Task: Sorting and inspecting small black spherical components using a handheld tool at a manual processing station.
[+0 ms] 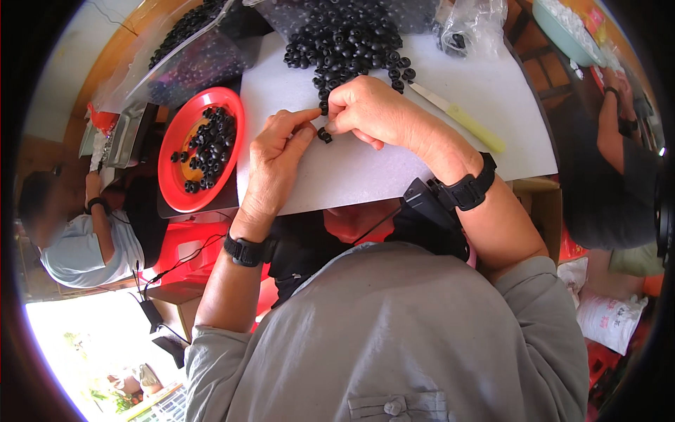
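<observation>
Over the white tabletop my two hands meet at the near edge of a pile of small round black plastic parts with holes. My right hand is closed in a pinch, with a small black part at its fingertips. My left hand reaches in from the left, its index finger stretched toward the right fingertips and its thumb apart from it. Right of my right hand lies a knife with a yellow-green handle, blade pointing to the pile.
A red plate with more black parts stands at the table's left edge. Clear plastic bags of parts lie behind it, and another crumpled bag at the far right. People sit at left and right.
</observation>
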{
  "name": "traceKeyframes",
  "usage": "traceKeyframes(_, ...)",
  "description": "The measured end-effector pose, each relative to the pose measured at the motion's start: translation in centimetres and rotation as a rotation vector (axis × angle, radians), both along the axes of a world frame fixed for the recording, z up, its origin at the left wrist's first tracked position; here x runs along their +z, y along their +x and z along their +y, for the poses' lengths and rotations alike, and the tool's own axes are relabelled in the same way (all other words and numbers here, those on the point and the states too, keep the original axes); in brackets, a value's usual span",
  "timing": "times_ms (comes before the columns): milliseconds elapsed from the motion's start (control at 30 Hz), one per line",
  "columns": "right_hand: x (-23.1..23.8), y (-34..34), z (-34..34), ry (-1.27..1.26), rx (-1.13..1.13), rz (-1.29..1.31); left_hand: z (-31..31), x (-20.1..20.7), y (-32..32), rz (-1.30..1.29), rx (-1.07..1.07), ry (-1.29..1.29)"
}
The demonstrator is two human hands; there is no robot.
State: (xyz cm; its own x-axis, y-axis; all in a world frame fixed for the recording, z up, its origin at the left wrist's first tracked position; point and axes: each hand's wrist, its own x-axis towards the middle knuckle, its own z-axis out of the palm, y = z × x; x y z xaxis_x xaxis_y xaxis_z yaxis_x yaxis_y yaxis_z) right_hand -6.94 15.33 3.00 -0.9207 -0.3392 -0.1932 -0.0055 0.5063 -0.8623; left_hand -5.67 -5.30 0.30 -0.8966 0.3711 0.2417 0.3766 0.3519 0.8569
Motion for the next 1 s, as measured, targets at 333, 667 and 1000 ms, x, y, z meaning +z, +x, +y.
traceKeyframes(333,0.5,3.6,0.7,-0.128,-0.017,0.089,-0.6,-0.9,0.1,0.186,0.02,-0.037)
traceKeyframes(667,-1.1,9.7,3.4,-0.281,-0.377,0.474,-0.2,-1.3,0.5,0.459,0.051,-0.135)
traceKeyframes(1000,-5.6,10.8,4.2,-0.439,-0.515,0.54,0.3,-2.1,0.8,0.59,0.088,-0.199)
